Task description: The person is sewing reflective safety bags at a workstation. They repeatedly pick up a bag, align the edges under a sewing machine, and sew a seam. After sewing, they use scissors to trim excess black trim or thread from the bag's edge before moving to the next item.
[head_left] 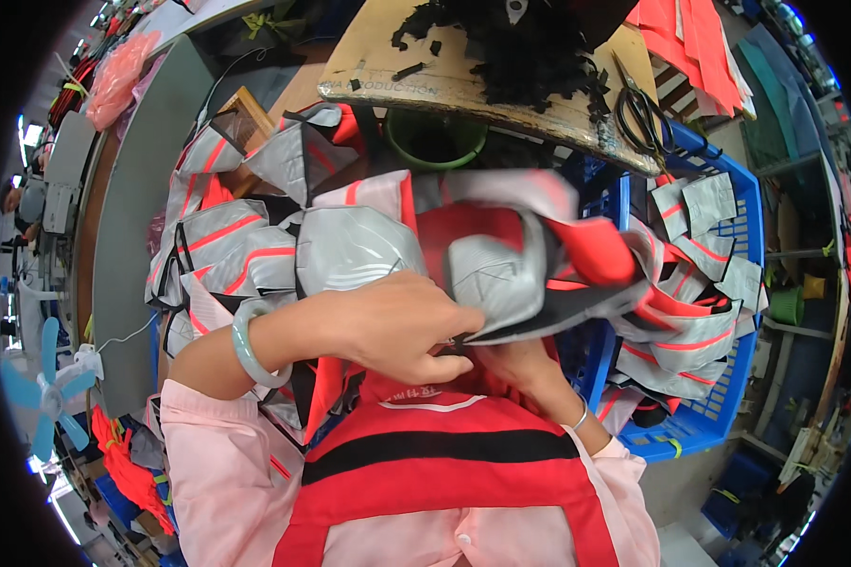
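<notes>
My left hand, a pale green bangle at its wrist, reaches across in front of me. Its thumb and forefinger pinch the near edge of a silver-grey sewn fabric piece with black edging and red parts. Just to the right, my right hand is under the same edge; the fabric hides most of its fingers. The far right part of the piece is smeared by motion. Close to my left hand lies another padded silver-grey piece, part of a heap of similar red-trimmed pieces.
A blue plastic crate on the right holds more grey and red pieces. Ahead stands a worn board table with black scraps and scissors at its edge. Below it is a green bucket. A blue-bladed fan is far left.
</notes>
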